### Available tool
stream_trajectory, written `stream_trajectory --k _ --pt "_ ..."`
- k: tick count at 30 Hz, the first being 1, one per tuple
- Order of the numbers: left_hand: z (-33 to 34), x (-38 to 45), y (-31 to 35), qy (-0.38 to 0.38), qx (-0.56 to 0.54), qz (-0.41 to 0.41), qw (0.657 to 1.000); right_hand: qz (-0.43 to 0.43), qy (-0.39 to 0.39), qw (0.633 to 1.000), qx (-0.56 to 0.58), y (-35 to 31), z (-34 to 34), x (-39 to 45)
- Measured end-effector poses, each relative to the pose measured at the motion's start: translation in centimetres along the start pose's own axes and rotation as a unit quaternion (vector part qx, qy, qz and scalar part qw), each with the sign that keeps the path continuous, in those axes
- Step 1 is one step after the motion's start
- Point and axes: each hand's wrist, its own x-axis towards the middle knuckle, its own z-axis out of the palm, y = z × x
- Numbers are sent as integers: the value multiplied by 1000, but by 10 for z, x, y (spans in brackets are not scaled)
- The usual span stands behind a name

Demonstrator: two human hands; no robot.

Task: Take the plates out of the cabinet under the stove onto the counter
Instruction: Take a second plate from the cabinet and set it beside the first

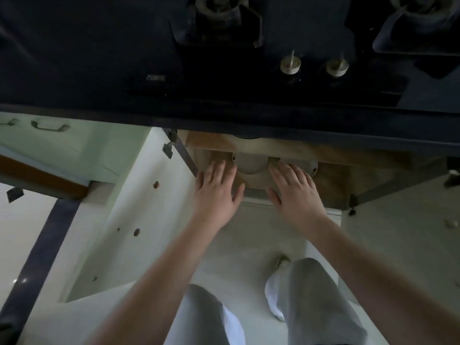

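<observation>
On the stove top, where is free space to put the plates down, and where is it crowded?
Free: the dark surface left of the left burner. Crowded: between the two burners, where two knobs stand; the right burner fills the far corner.

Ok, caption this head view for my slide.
Both hands, left and right, reach open toward plates under the stove.

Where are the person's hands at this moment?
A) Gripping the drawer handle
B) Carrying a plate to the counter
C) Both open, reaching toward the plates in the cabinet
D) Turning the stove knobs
C: the left hand and right hand reach with straight fingers toward the plates under the stove, holding nothing.
</observation>
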Motion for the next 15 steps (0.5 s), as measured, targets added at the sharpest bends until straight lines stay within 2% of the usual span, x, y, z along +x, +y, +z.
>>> stream_trajectory --k 7,15 --pt "86 66 -9 56 -16 4 998 -5 86 996 -11 27 76 58" --pt "140 140 -25 211 -49 -8 976 -22 178 984 -16 59 138 122"
